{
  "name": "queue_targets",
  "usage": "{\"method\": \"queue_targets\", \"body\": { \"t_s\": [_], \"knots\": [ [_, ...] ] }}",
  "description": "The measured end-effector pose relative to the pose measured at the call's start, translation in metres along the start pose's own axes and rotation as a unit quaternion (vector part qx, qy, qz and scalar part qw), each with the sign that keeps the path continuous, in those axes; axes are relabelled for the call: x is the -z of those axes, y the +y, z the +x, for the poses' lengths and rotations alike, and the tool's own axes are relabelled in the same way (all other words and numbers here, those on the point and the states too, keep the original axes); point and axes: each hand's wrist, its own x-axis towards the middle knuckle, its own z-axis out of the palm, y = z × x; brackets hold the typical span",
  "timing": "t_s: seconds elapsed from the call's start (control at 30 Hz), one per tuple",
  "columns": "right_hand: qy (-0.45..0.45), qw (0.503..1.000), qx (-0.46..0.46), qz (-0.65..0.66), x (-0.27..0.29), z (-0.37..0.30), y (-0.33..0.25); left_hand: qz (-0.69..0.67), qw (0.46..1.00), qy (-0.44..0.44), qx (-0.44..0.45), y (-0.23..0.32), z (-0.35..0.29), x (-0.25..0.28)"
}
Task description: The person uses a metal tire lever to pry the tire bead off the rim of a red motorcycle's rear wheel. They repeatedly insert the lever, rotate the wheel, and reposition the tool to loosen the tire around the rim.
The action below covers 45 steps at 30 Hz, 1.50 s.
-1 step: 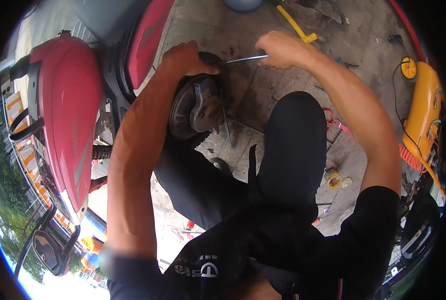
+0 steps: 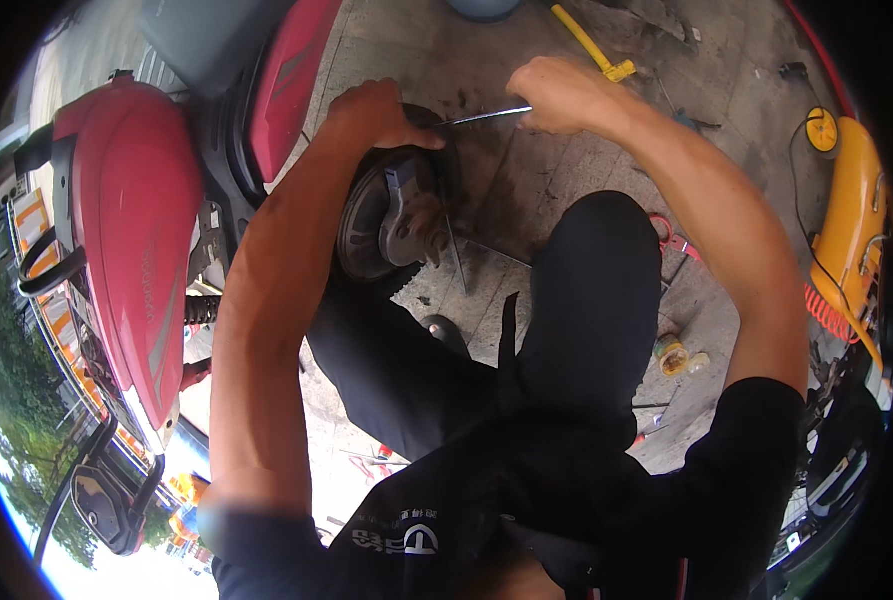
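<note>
A wheel with a black tyre stands in front of me, a grey metal arm and hub on its side. My left hand is closed over the top of the tyre, its thumb stretched to the right along it. My right hand is closed around the right end of a thin metal tyre lever, whose other end meets the tyre's upper edge beside my left thumb. A second thin metal rod slants down from the wheel's right side toward the floor.
A red motor scooter stands close on the left. A yellow-handled hammer lies beyond my right hand. On the right are an orange air tank with a coiled red hose, red-handled pliers and a small round tin.
</note>
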Motion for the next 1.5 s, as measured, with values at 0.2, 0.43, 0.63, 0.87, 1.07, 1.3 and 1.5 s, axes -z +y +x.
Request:
{"method": "queue_targets", "body": {
  "t_s": [0.2, 0.43, 0.63, 0.87, 1.07, 1.3, 1.5],
  "knots": [
    [0.044, 0.998, -0.033, -0.041, -0.003, 0.004, -0.002, 0.128, 0.987, -0.091, -0.018, 0.039, 0.031, -0.003],
    [0.399, 0.899, 0.175, -0.034, -0.046, -0.042, -0.039, 0.168, 0.979, -0.088, -0.070, 0.026, 0.044, -0.012],
    [-0.186, 0.897, -0.273, 0.293, -0.266, -0.069, -0.095, 0.158, 0.979, -0.042, -0.121, 0.018, 0.047, -0.020],
    [0.118, 0.715, -0.354, 0.591, -0.444, -0.039, -0.207, 0.192, 0.966, -0.051, -0.168, 0.019, 0.052, -0.012],
    [0.298, 0.677, -0.426, 0.521, -0.446, -0.031, -0.237, 0.202, 0.967, -0.048, -0.150, 0.021, 0.050, -0.015],
    [0.378, 0.529, -0.354, 0.673, -0.436, 0.012, -0.248, 0.221, 0.965, -0.049, -0.135, 0.023, 0.050, -0.017],
    [0.357, 0.399, -0.345, 0.771, -0.444, 0.023, -0.253, 0.228, 0.963, -0.059, -0.131, 0.026, 0.048, -0.016]
  ]
}}
